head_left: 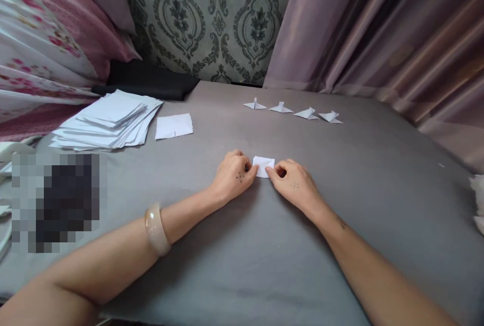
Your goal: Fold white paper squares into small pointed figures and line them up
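Observation:
A small folded piece of white paper (263, 166) is between my two hands, over the middle of the grey cloth surface. My left hand (236, 176) pinches its left edge, the thumb lying on the front face. On the other side, my right hand (294, 180) grips the lower right corner between thumb and curled fingers. Faint creases show on the paper's face. The fingertips behind the paper are hidden.
Several folded white paper figures (280, 108) stand in a row farther back. A stack of white paper sheets (109, 119) lies at the left, with a separate white sheet (174, 126) beside it. Behind are a black folded item (151, 80) and curtains (321, 23). A pixelated patch covers something at far left.

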The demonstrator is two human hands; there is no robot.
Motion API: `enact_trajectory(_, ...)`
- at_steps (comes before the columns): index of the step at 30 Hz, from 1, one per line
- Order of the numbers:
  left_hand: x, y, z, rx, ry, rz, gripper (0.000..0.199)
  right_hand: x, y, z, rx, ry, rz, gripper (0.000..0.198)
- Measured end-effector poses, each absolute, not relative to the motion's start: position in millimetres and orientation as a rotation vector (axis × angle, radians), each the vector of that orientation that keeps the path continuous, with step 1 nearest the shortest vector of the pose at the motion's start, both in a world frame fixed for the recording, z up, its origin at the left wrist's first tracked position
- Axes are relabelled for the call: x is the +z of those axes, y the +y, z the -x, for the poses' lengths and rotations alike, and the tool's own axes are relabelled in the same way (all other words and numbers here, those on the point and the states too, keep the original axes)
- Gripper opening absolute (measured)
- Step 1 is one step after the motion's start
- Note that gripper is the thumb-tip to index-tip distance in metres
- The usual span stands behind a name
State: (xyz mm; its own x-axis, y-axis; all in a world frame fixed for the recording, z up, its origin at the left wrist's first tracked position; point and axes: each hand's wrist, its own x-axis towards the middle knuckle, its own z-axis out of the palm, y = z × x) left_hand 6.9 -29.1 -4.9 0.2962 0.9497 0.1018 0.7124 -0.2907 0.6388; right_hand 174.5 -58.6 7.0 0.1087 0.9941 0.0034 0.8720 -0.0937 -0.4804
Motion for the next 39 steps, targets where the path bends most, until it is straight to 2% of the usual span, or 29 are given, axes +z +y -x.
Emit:
enact_trajectory(16, -13.8, -31.2, -2.3, 0.65, 1.453, -2.265, 0.022, 3.9, -56.2, -171.8, 0.399, -1.835, 2.04, 0.029)
enact_trajectory(24, -1.3, -34.1, 0.4, 0.588, 1.33, -2.463, 0.013, 4.6, -57.4, -175.0, 0.398, -1.846, 2.068, 0.029)
enact_trajectory(28, 0.8, -33.5, 1.0, 0.482, 1.116, -2.655, 0.024, 1.3, -57.7, -179.7, 0.408, -1.856, 2.035, 0.027)
enact_trajectory(32, 3.1, -38.1, 1.2, 0.337, 1.171, -2.75, 0.025, -1.8, -59.8, -184.5, 0.377, -1.904, 1.884, 0.018)
enact_trajectory(39, 11.0, -45.2, 0.0, 0.293, 1.24, -2.791, 0.033, 0.6, -66.1, -183.8, 0.256, -2.139, 1.852, 0.03)
